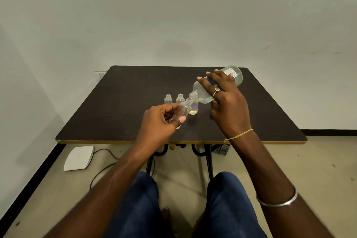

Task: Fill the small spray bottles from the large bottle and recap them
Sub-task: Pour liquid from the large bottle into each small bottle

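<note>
The large bottle [236, 78] is tipped over above the bench [116, 102], its base raised toward the far right and its open neck pointing down and left. Pale yellowish liquid lies along its lower side. The right hand [226, 102] carries it from above, its grip wrapped over the glass with the fingers spread across the body. The neck ends just beside the open mouth of a small clear bottle [185, 106], which leans toward it, held off the bench in the left hand [160, 120] — that grip pinches it between the thumb and curled fingers. Whether liquid is passing between the two mouths cannot be told.

Three more small bottles stand upright and uncapped in a row just behind: the left bottle [168, 99], the middle bottle [180, 99] and the right bottle [193, 109], this last under the large bottle's neck with yellowish liquid at its bottom.

The right hand wears a ring [217, 89]; a yellow thread [239, 135] circles that wrist and a silver bangle [278, 202] the forearm. On the floor to the left lie a flat white device [79, 157] and a dark cable [104, 170].
</note>
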